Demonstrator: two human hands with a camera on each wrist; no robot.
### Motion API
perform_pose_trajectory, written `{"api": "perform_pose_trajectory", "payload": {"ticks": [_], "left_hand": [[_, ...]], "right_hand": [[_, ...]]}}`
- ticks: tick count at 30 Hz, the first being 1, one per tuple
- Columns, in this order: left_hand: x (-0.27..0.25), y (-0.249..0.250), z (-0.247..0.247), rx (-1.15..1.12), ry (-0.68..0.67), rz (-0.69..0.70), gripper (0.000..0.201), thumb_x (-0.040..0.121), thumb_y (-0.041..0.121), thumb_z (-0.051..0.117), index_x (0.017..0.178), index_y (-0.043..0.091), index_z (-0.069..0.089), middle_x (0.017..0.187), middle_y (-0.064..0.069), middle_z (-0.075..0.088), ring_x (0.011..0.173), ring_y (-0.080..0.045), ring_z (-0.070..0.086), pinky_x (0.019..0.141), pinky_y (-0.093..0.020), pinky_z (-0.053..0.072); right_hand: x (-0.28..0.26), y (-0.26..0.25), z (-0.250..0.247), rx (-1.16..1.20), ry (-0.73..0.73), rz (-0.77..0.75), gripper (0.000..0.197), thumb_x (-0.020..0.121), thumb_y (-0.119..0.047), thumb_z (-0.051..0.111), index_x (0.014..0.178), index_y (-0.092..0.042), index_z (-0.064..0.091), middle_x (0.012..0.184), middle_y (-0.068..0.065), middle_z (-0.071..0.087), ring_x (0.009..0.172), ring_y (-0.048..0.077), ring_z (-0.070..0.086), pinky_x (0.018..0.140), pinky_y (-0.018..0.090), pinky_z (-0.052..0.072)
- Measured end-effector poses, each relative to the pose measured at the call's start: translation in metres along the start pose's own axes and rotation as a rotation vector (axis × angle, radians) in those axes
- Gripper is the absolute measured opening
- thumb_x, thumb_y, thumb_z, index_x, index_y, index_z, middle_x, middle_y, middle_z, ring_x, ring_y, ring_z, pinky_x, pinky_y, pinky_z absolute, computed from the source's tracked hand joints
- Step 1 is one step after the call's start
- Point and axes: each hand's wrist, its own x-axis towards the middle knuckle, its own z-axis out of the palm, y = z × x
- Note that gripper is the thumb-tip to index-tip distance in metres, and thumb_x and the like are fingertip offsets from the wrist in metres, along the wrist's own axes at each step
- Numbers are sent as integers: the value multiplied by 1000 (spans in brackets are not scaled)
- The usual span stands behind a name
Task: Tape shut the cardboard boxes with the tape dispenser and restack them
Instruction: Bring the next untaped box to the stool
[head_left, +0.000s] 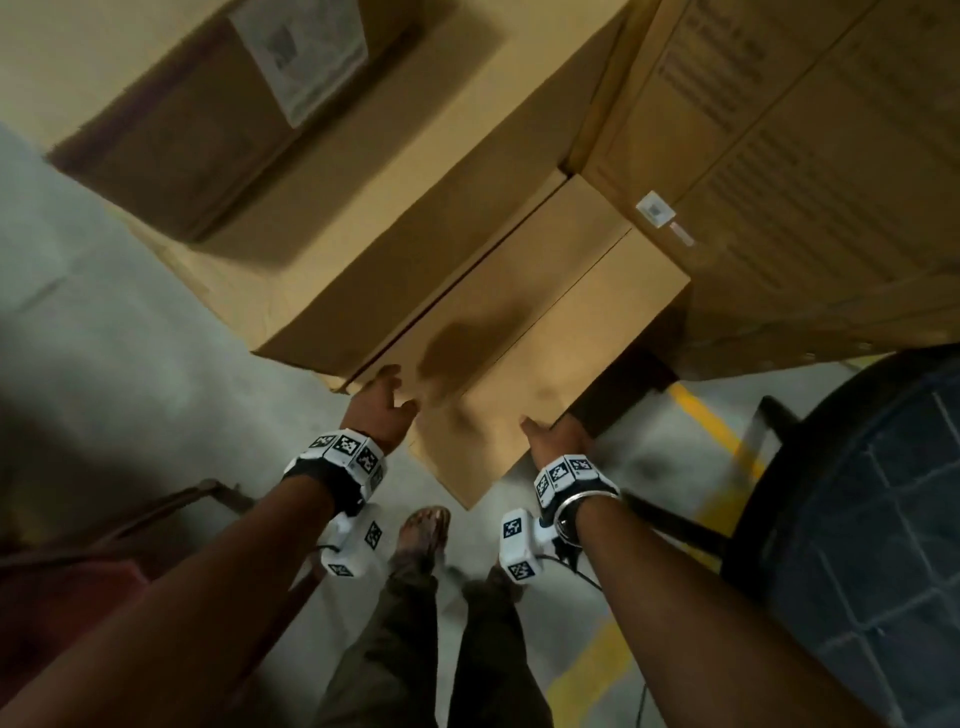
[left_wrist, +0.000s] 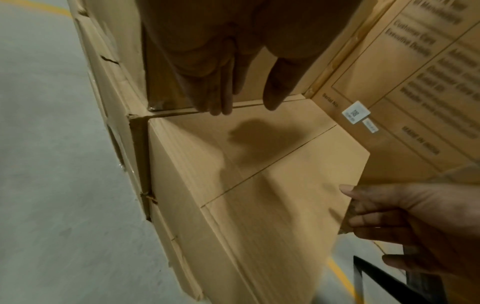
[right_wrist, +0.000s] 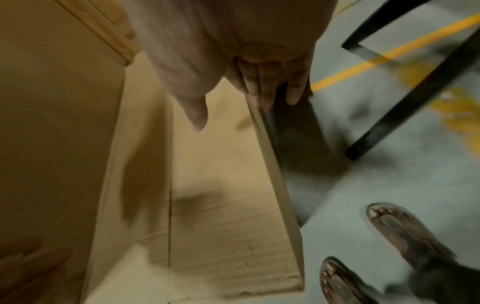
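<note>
At box (head_left: 550, 312) edge — right hand (head_left: 560, 435)

left hand (head_left: 382, 410) touching low box (head_left: 545, 322) corner, right hand (head_left: 558, 436) gripping its edge (blurred)

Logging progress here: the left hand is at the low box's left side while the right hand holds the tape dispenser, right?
No. The right hand holds no tape dispenser; it grips the low box's right edge, thumb on top, as the right wrist view shows. The left hand is at the box's left side.
</note>
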Motion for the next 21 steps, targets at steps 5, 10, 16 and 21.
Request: {"api": "perform_pose_trajectory", "payload": {"ticks": [5, 10, 16, 21], "left_hand": [[40, -3, 10, 156, -8, 107, 70, 94, 17, 59, 154, 11, 24, 156, -11, 31, 141, -31, 33, 112, -35, 28], [59, -6, 17, 238, -70, 47, 79, 96, 24, 55, 158, 21, 6, 161, -5, 22, 134, -30, 39, 104, -38, 37], [70, -8, 24, 205, -18, -30, 75, 87, 23, 63, 151, 24, 25, 138, -6, 42, 114, -29, 51, 86, -36, 43], [66, -13, 32, 119, -87, -50, 41, 89, 10, 67, 126, 18, 50, 115, -9, 55, 107, -30, 55, 86, -31, 40]], "right_hand": [[30, 9, 29, 64, -6, 64, 75, 86, -54, 79, 138, -6, 58, 135, 15, 65, 126, 35, 62, 101, 39, 52], [38, 33, 33, 154, 46, 4, 57, 86, -37, 84, 130, -7, 67, 127, 14, 72, 121, 32, 66, 103, 38, 52], [33, 58, 30, 304, 63, 53, 50, 91, -20, 80, 135, -4, 62, 131, 15, 68, 122, 32, 64, 95, 28, 45], [39, 56, 31, 516, 9, 175, 60, 92, -19, 78, 144, -11, 49, 142, 9, 57, 130, 34, 55, 109, 48, 47]]}}
